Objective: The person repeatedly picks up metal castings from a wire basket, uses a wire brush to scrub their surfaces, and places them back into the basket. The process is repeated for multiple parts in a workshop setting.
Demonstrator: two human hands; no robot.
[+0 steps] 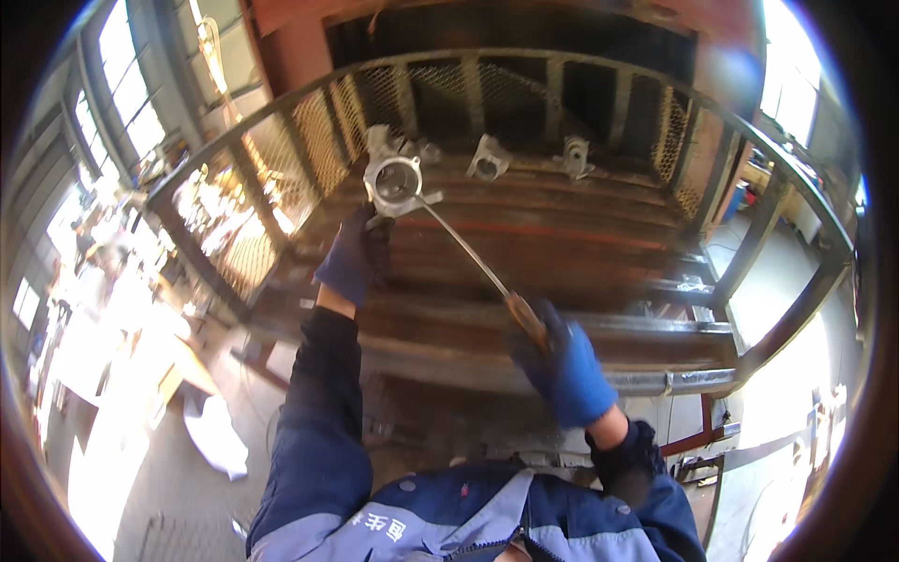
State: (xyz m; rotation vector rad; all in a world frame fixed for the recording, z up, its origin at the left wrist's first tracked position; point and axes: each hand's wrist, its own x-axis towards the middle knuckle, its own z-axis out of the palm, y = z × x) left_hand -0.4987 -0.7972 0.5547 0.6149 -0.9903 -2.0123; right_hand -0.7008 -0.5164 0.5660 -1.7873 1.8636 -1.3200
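My left hand [356,245], in a dark blue work glove, grips a silver metal casting [393,183] with a round open ring and side lugs, held up over the slatted bench. In my right hand [567,365], also in a blue glove, is the wooden handle [527,321] of a long file [465,251]. Its thin metal shaft runs up and left, and the tip meets the casting at the lower right of the ring. Whether the tip presses on the edge or passes behind it, I cannot tell. The fingers of my left hand are partly hidden behind the casting.
Two similar castings, one [488,158] in the middle and one [575,157] further right, stand at the back of the dark slatted bench [524,328]. A metal railing [468,92] with mesh panels surrounds its back and sides. White sheet material [215,436] lies at the lower left.
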